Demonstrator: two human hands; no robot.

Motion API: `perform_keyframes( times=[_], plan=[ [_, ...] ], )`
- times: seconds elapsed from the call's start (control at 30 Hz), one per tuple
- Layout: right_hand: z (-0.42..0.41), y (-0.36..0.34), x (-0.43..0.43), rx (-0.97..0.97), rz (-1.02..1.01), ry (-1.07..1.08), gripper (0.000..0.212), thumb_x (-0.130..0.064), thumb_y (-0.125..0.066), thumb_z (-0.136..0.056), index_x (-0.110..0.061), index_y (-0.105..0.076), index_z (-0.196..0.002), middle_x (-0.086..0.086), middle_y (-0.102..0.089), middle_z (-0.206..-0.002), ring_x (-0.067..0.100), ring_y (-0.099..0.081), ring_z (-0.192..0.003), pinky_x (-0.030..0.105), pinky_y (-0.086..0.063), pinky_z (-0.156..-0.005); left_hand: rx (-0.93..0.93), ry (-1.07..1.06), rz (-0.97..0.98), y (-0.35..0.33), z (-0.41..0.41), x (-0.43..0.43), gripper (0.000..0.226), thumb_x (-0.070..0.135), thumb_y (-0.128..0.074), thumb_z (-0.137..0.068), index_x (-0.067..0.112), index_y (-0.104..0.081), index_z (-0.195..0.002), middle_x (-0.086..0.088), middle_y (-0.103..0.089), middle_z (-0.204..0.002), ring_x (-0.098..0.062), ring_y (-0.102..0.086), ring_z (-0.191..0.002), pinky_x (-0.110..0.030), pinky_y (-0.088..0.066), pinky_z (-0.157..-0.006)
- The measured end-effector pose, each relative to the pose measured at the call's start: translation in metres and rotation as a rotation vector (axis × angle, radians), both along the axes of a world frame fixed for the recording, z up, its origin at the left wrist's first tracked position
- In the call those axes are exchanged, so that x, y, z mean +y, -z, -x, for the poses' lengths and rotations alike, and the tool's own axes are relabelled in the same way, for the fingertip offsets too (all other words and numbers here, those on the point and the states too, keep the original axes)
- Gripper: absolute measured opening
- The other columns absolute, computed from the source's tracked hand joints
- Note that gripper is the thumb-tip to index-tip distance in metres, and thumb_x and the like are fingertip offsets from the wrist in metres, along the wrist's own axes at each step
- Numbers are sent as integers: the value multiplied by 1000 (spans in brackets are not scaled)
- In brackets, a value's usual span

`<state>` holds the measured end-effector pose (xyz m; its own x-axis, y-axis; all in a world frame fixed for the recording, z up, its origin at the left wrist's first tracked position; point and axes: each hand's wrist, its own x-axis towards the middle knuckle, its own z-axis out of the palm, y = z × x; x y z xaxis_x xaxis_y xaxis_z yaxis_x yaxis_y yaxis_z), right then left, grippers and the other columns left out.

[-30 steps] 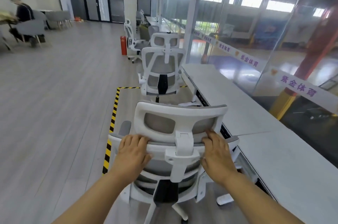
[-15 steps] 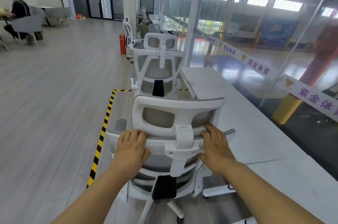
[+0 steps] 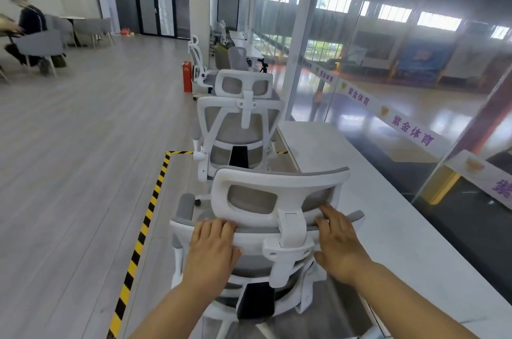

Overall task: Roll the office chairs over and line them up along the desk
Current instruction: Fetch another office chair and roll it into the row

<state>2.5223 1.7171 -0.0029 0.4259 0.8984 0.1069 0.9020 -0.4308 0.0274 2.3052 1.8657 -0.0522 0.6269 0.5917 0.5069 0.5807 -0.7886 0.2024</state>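
Both hands grip the top rim of the backrest of the near white-framed, grey-mesh office chair (image 3: 291, 230). The left hand (image 3: 213, 247) and the right hand (image 3: 339, 241) sit either side of its headrest post, fingers curled over the edge. That chair stands just beside the long white desk (image 3: 368, 194), its back to the person. A second white mesh office chair (image 3: 241, 128) stands directly ahead of it, at the desk's far end. Yellow-and-black floor tape (image 3: 144, 228) runs along the left, and a glass wall (image 3: 388, 67) lines the desk's far side.
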Motion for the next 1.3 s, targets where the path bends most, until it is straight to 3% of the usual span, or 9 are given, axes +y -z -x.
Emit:
perform_keyframes(
  times=[0.5, 0.6, 0.7, 0.83, 1.0, 1.17, 1.3],
  plan=[
    [-111, 5, 64, 17, 14, -145, 66, -32, -55, -89, -13, -22, -142, 8, 9, -157, 27, 7, -144, 34, 9, -114, -17, -96, -61, -3, -91, 34, 41, 33, -78, -65, 25, -53, -96, 5, -58, -92, -18, -56, -86, -40, -49, -85],
    [-124, 6, 70, 17, -6, -171, 60, -30, -60, -86, -10, -33, -136, 13, -4, -156, 31, -5, -144, 37, 1, -115, 10, -115, -127, -5, -103, 39, 40, 35, -78, -65, 24, -54, -94, 5, -57, -89, -17, -56, -82, -38, -49, -83],
    [-129, 7, 78, 19, -24, -164, 59, -28, -71, -76, -10, -41, -123, 19, -23, -150, 38, -25, -138, 47, -17, -114, 30, -130, -175, -4, -109, 45, 44, 35, -80, -63, 22, -51, -94, 4, -56, -85, -18, -55, -78, -39, -50, -80],
    [-133, 10, 89, 41, -25, -201, 52, -34, -51, -91, -16, -29, -134, 7, 3, -156, 29, 3, -143, 39, 1, -118, 22, -146, -183, -1, -106, 52, 49, 35, -82, -62, 23, -49, -96, 2, -58, -87, -18, -58, -79, -40, -51, -80],
    [-130, 10, 98, 47, -32, -217, 48, -33, -49, -92, -17, -29, -133, 7, 3, -156, 28, 5, -143, 39, 4, -117, 67, -146, -226, -6, -102, 62, 53, 38, -83, -58, 23, -48, -95, 4, -58, -84, -16, -58, -75, -35, -53, -74],
    [-132, 8, 97, 56, -9, -180, 51, -33, -45, -94, -16, -24, -138, 4, 8, -156, 26, 7, -144, 39, 3, -118, 91, -132, -273, -10, -109, 69, 38, 41, -77, -65, 21, -58, -91, 4, -59, -83, -15, -59, -74, -33, -53, -73],
    [-134, 5, 99, 71, -12, -161, 50, -32, -44, -95, -17, -23, -138, 4, 7, -156, 28, 3, -143, 38, 0, -118, 147, -132, -284, -15, -116, 72, 41, 39, -83, -59, 17, -61, -86, 2, -59, -79, -17, -57, -69, -34, -53, -71]
  ],
)
